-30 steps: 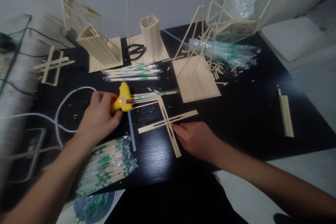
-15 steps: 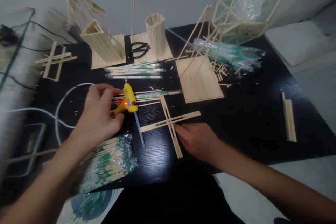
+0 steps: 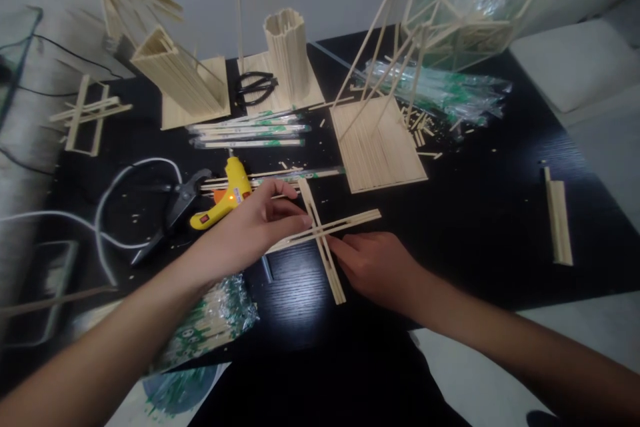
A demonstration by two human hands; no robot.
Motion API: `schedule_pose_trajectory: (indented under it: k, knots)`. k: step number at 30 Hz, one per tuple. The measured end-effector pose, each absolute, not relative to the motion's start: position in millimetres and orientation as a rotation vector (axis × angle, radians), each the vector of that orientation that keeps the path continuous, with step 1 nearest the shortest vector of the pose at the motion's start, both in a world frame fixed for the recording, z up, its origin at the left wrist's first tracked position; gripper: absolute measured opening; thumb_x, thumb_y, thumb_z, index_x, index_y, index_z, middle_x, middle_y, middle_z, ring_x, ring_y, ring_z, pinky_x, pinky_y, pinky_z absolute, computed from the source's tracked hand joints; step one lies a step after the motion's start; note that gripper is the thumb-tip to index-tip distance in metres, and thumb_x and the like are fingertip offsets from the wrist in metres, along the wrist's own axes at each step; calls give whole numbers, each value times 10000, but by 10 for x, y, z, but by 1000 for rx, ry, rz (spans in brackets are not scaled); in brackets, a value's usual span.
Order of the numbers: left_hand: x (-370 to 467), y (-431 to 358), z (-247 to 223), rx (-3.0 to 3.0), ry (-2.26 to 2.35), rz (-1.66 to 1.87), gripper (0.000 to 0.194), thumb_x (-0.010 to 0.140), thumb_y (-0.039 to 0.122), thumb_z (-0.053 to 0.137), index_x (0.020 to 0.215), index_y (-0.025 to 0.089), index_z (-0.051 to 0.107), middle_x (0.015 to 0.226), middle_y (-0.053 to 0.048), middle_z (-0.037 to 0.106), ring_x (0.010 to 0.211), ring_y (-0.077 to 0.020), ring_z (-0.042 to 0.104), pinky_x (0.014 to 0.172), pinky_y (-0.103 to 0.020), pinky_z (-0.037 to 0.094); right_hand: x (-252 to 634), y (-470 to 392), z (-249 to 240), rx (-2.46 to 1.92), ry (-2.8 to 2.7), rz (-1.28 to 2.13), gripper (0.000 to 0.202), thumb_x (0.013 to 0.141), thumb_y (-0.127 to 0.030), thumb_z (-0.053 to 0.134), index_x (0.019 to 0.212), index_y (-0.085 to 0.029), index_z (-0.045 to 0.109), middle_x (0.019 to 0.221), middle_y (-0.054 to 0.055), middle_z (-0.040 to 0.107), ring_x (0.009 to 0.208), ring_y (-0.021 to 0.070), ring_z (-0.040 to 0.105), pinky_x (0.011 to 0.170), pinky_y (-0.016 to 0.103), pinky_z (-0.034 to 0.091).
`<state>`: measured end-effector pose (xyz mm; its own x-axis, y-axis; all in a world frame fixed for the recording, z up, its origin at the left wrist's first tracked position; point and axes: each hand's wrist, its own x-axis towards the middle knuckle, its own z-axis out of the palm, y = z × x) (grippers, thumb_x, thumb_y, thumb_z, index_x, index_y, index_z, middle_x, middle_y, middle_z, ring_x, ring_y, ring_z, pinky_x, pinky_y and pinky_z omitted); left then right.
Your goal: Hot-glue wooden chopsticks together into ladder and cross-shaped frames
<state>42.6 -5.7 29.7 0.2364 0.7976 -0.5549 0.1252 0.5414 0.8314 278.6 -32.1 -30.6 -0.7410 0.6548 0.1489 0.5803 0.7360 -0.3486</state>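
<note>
A cross made of wooden chopsticks lies in front of me, its two double-stick bars crossing near the middle. My right hand grips it close to the crossing, fingertips pinched at the joint. From the other side my left hand reaches over the cross's left arm, thumb near the crossing and fingers curved apart, with nothing held between them; whether the thumb touches the wood I cannot tell. Just beyond that hand, a yellow hot glue gun rests on the table with its light glowing orange. A glue stick shows partly below my left wrist.
Black pliers and a white cable lie left. Packed chopsticks sit near the front edge. Behind stand a stick tower, a slanted stick box and a stick platform. A stick bundle lies right.
My left hand has let go of the glue gun and moved right to the chopstick cross. My right hand keeps its hold. The view has shifted slightly.
</note>
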Motion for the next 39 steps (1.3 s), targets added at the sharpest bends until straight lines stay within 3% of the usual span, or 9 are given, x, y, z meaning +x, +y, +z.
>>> schedule_pose_trajectory:
  k: [7,16,39]
  knots:
    - [428,52,273,831,1193,462,464,777,206,854,1105,202,525,899,-41,804,810,-159,762,760,-269,567,2792,-337,-300,-950,-2659,410,355,934,-94,679,1286,-126,714,726,-3,720,580,178,659,543,340,350]
    - [393,16,133,735,1106,501,496,765,182,891,1033,234,477,902,-32,798,788,-175,775,710,-265,603,2772,-322,-262,-959,-2603,480,249,941,-71,617,1130,-161,751,681,-8,691,570,169,618,565,335,378]
    - [483,-33,163,780,1193,530,512,752,199,898,997,250,451,864,-5,787,743,-170,763,676,-260,594,2779,-327,-260,-968,-2616,432,255,971,-80,582,1150,-157,747,678,-9,693,572,156,610,563,333,361]
